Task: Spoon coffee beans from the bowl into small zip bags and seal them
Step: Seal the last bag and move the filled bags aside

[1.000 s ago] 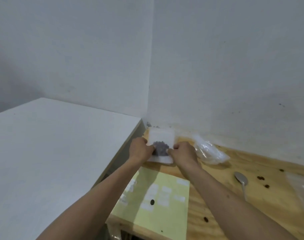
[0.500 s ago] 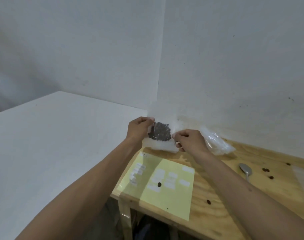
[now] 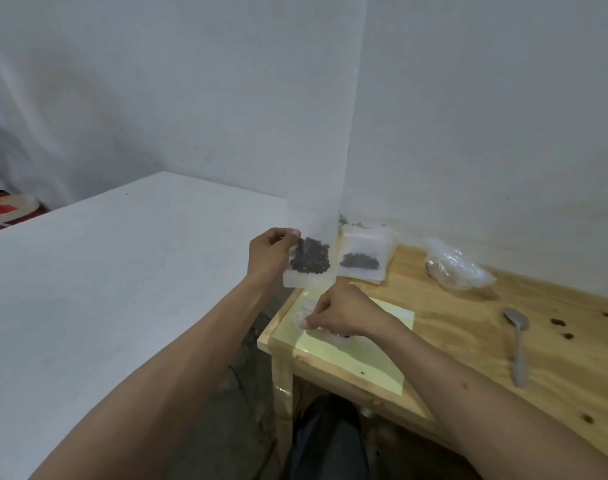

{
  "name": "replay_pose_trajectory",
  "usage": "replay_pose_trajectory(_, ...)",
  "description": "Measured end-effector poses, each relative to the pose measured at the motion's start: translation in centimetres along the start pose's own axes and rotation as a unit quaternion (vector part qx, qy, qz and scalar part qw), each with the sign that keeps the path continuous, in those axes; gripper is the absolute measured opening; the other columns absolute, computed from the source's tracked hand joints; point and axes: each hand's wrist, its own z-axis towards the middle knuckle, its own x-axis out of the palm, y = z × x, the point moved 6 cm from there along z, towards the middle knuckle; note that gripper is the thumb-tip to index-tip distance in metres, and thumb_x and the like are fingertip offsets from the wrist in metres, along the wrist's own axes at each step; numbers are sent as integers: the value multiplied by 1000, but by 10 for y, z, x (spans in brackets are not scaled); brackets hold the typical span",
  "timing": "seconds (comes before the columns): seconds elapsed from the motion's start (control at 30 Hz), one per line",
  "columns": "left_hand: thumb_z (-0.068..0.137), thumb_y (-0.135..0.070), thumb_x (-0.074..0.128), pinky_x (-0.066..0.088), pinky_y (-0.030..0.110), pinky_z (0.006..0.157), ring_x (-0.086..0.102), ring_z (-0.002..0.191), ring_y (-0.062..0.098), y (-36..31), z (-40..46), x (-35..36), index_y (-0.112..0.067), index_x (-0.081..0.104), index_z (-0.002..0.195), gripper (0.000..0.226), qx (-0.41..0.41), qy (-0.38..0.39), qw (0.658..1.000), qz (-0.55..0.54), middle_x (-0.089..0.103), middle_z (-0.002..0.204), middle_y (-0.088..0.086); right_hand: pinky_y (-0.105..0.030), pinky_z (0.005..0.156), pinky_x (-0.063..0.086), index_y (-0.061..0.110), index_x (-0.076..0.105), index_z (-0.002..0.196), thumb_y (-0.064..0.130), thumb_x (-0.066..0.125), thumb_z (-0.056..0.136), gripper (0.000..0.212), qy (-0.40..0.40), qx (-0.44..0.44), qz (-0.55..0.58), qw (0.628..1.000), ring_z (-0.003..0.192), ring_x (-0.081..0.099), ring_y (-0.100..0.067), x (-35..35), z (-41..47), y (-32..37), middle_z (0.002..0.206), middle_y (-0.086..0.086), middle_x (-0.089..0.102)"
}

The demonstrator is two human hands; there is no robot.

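A small clear zip bag (image 3: 307, 261) part-filled with dark coffee beans hangs upright above the wooden table's left edge; a second filled bag (image 3: 363, 256) leans at the table's back-left corner; a metal spoon (image 3: 517, 341) lies bowl-up toward the right

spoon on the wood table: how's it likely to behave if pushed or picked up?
The spoon looks like grey metal, so probably stiff and fairly light. It lies flat on the wooden table, so it would likely slide or pivot on its bowl rather than roll. The thin handle offers little height to pinch, and smooth metal may slip.
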Motion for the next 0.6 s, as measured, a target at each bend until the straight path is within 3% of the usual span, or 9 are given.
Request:
replay_pose_trajectory(0.1,91,-24,74,55,45,100,72,99,19,2,-1,-6,-16,77,93,9,0,-3,1000,-10,77,92,-3,-43,75,61,7,80,87,42,84,76,37,-17,22,-43,999,81,73,-27,10,6,3,86,-9,77)
replay_pose_trajectory(0.2,90,-24,75,55,47,100,72,101,22,3,-1,-11,-19,77,88,6,-3,-9,1000,-16,77,93,-2,-35,62,55,3,79,89,24,81,77,25,-20,35,-33,999,83,74,-30,16,10,5,93,-15,77)
replay_pose_trajectory(0.33,91,-23,73,56,47,99,71,101,22,4,-1,-12,-16,76,91,8,-1,1,1000,-20,77,96,1,-31,58,48,-2,76,87,23,69,86,26,-17,47,-3,999,66,67,-26,13,8,6,73,-13,70)
replay_pose_trajectory(0.43,92,-20,71,56,45,98,72,100,22,2,-1,-10,-15,75,96,7,9,16,1000,-9,77,96,0,-35,58,56,-5,75,78,19,64,87,28,-9,35,75,997,63,70,-27,5,3,5,66,-9,72)
replay_pose_trajectory(0.5,92,-17,69,55,45,96,73,99,24,2,-1,-6,-19,73,102,11,7,29,999,-16,77,97,3,-41,71,65,-4,74,76,12,68,87,19,-19,18,159,987,71,76,-31,-6,-2,5,72,-15,76)
replay_pose_trajectory(0.6,90,-16,66,56,41,87,72,96,26,0,-4,3,-27,72,107,21,-8,46,998,-28,77,100,11,-40,75,65,2,72,86,5,74,86,3,-65,-17,230,971,71,76,-27,-36,-10,4,79,-18,76)
